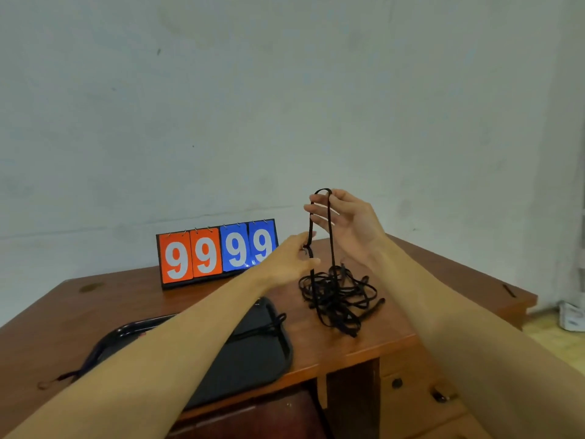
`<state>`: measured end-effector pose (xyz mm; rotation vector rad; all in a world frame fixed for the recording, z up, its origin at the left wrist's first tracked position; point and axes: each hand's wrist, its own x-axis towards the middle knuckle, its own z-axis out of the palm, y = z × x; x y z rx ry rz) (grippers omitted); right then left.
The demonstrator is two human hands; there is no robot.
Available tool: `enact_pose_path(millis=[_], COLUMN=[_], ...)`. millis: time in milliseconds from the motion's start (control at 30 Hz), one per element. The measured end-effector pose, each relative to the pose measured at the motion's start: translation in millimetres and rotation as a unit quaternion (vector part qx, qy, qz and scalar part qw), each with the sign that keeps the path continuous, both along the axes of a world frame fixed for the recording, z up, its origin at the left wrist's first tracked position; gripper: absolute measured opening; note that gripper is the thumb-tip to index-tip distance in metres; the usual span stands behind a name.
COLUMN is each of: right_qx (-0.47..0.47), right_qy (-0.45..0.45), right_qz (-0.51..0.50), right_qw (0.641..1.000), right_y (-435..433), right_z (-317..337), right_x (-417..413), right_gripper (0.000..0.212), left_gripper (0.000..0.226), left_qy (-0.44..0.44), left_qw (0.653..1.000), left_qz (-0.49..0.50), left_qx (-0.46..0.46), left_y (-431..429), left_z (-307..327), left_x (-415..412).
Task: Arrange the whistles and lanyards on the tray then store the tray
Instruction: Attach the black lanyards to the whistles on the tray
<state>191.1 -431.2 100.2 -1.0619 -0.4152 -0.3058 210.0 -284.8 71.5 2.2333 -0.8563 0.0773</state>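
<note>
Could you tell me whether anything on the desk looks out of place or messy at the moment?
Yes. The black lanyards lie in a tangled heap on the desk beside the black tray, not on it; the right hand lifts one loop while the left hand pinches a strand. Another lanyard trails over the tray's left rim.

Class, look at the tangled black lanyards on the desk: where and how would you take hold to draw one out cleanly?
Grip the raised loop that the right hand holds above the lanyard pile, coming from above. Its two strands run down taut and separate into the tangle, so the left hand can likely pinch one strand lower down, from the side, and follow it.
</note>
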Motion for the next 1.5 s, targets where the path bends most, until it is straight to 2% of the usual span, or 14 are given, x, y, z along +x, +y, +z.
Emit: enact_pose_path(millis=[100, 167, 267, 333, 433, 633, 700, 800, 933, 1000, 1100, 1200, 1300, 1500], right_qx=[-0.006, 0.000, -0.005, -0.049, -0.124, -0.210, -0.227, -0.270, -0.305, -0.389, -0.549, -0.645, -0.662, -0.708], right_qy=[0.008, 0.024, 0.061, 0.093, 0.137, 0.146, 0.134, 0.112, 0.105, 0.097, 0.022, -0.015, -0.009, 0.004], right_qz=[0.010, -0.007, -0.054, -0.089, -0.118, 0.042, 0.079, 0.100, 0.068, -0.009, -0.101, -0.128, -0.153, -0.127], right_qw=[1.000, 1.000, 0.997, 0.990, 0.976, 0.966, 0.961, 0.951, 0.944, 0.916, 0.829, 0.754, 0.733, 0.694], right_y=[-6.0, -10.4, -13.1, -7.0, 17.3, 76.8, 96.1, 124.7, 152.3, 162.3, 172.5, 177.5, 182.7, 198.2], right_z=[0.4, -2.0, -12.0, -20.7, -31.4, -33.4, -31.4, -31.7, -40.6, -50.7, -76.5, -105.6, -126.1, -150.3], right_x=[-6.3, -7.5, -3.1, 1.6, 6.7, 6.3, 3.7, 1.8, 6.7, 11.4, 23.1, 32.5, 40.0, 53.7], right_gripper=[0.017, 0.017, 0.012, 0.010, 0.027, 0.061, 0.064, 0.056, 0.031, 0.024, 0.018, 0.020, 0.021, 0.019], left_gripper=[0.024, 0.014, 0.016, 0.017, 0.022, 0.019, 0.017, 0.012, 0.014, 0.015, 0.010, 0.007, 0.011, 0.008], left_qy=[-0.010, -0.011, -0.033, -0.058, -0.104, -0.121, -0.114, -0.099, -0.072, -0.059, -0.028, -0.002, 0.000, -0.082], left_qw=[0.999, 0.999, 0.999, 0.997, 0.990, 0.982, 0.980, 0.980, 0.979, 0.976, 0.972, 0.961, 0.953, 0.929], left_qz=[-0.026, -0.032, -0.003, 0.015, 0.028, 0.083, 0.106, 0.131, 0.162, 0.180, 0.202, 0.208, 0.230, 0.303], left_qx=[0.019, 0.011, 0.010, 0.038, 0.093, 0.120, 0.123, 0.111, 0.103, 0.111, 0.117, 0.181, 0.199, 0.195], left_y=[0.7, 5.0, 19.2, 33.0, 51.5, 94.3, 113.5, 147.9, 193.5, 216.3, 251.3, 279.9, 305.1, 335.3], left_z=[0.9, 1.1, 7.3, 16.1, 34.6, 55.0, 55.5, 49.3, 29.4, 15.0, -16.4, -56.0, -84.7, -112.7], left_x=[1.9, 1.6, -0.7, -2.1, -9.5, -19.8, -20.0, -18.3, -19.4, -20.5, -22.8, -26.1, -22.6, -9.8])
